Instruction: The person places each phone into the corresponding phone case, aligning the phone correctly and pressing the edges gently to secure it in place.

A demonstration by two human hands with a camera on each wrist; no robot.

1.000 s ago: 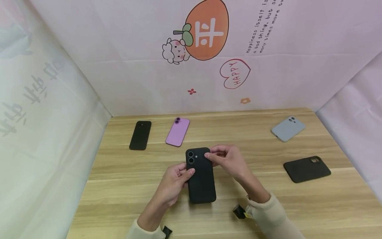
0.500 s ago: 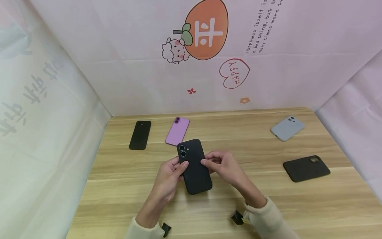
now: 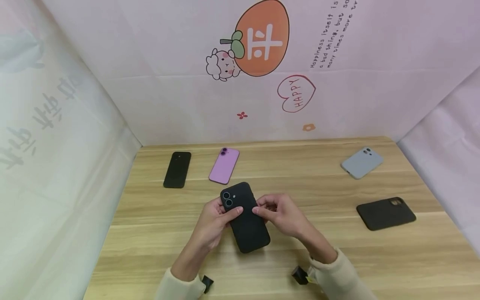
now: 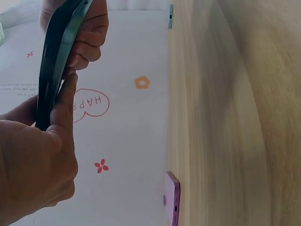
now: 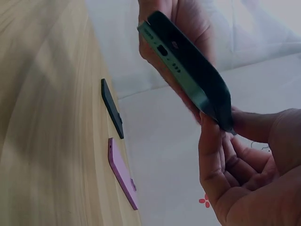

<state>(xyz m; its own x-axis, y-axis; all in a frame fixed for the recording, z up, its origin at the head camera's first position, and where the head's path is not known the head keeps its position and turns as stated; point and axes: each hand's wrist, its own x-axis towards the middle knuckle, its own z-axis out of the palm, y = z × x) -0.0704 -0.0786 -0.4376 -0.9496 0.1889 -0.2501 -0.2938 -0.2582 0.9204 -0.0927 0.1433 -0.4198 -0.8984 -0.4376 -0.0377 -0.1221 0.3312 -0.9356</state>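
Observation:
Both hands hold a phone in a black phone case (image 3: 250,231), raised above the table with its camera end up and leaning left. My left hand (image 3: 213,223) grips the left edge, thumb lying across the case's back. At the right long edge, my right hand (image 3: 283,214) pinches the case between thumb and fingers. The right wrist view shows the greenish phone (image 5: 169,60) with its port end exposed. There the case (image 5: 207,70) stands away from the phone's side and bends outward at the right fingers. The phone's screen is hidden from the head view.
On the wooden table (image 3: 300,166) lie a black phone (image 3: 177,170) and a purple phone (image 3: 224,166) at the back left. A light blue phone (image 3: 362,163) is at the back right, with another black phone case (image 3: 386,213) nearer. Cloth walls (image 3: 180,104) enclose the table.
The cased phone has shifted left and tilted leftward at its top. My right hand has slid from its upper right corner down to the middle of the right edge.

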